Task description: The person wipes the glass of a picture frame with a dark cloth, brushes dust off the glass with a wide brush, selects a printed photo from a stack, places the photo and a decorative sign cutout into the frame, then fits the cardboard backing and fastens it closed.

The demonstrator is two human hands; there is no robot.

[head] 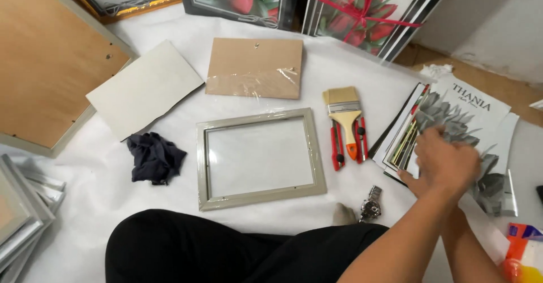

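A stack of prints (481, 113) with a grey flower picture on top lies at the right. My left hand (447, 161) reaches across onto it, fingers curled over the fanned left edges. My right hand (408, 179) sits under the left one at the stack's near edge and is mostly hidden. A grey picture frame (259, 157) wrapped in clear film lies flat in the middle, apart from both hands.
A brown backing board (254, 67), a white card (144, 88), a dark cloth (154, 157), a paintbrush (345, 113) and a red cutter (337, 144) lie on the white sheet. A wristwatch (370, 204) is near my knee. Framed flower pictures (362, 9) lean at the back; stacked frames (20, 209) lie at the left.
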